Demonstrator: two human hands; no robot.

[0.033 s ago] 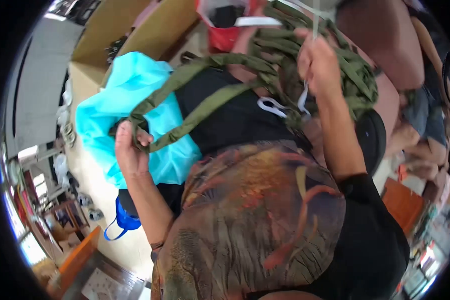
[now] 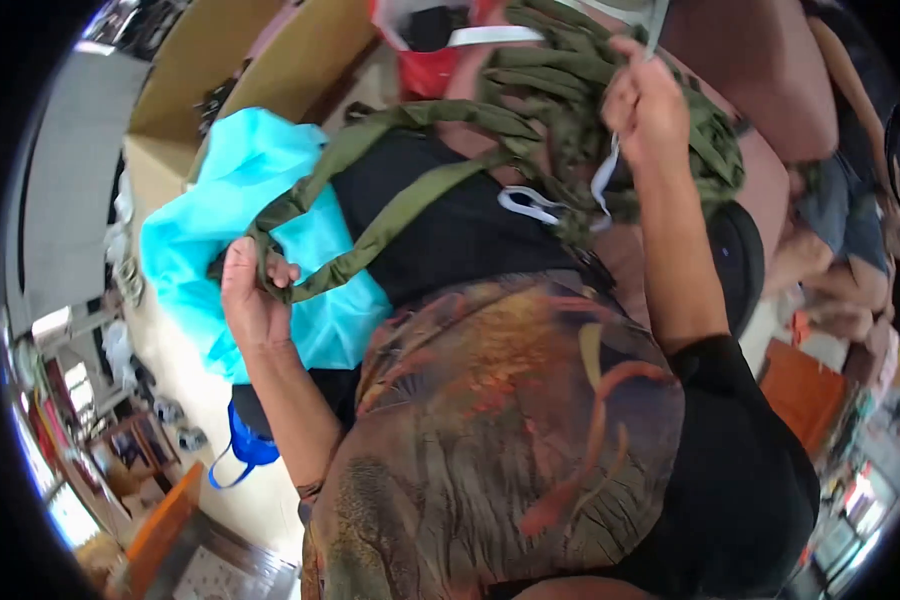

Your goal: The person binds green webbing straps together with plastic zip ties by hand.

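My left hand [image 2: 256, 295] is closed around the end of a loop of olive-green fabric strap [image 2: 410, 218], its fingers wrapped into the cloth. The strap runs across my lap to a pile of the same green fabric [image 2: 545, 78] at the far right. Over that pile, my right hand [image 2: 650, 112] is raised and pinches a thin white band [image 2: 602, 186]. The band hangs below the hand and also stretches up above it. A white loop [image 2: 526, 204] lies beside the pile. Under my left hand spreads a bright turquoise sheet or bag [image 2: 185, 245].
An open cardboard box [image 2: 300, 65] stands at the far left, with a red bag [image 2: 427, 72] beside it. A blue bag [image 2: 252, 447] rests on the floor at left. Another person's bare legs [image 2: 838, 262] show at right. A brown padded seat [image 2: 760, 75] is behind the pile.
The view has shifted slightly, so most things sit a little further left. My right hand has moved slightly right with the white band. My left hand keeps its hold on the green strap.
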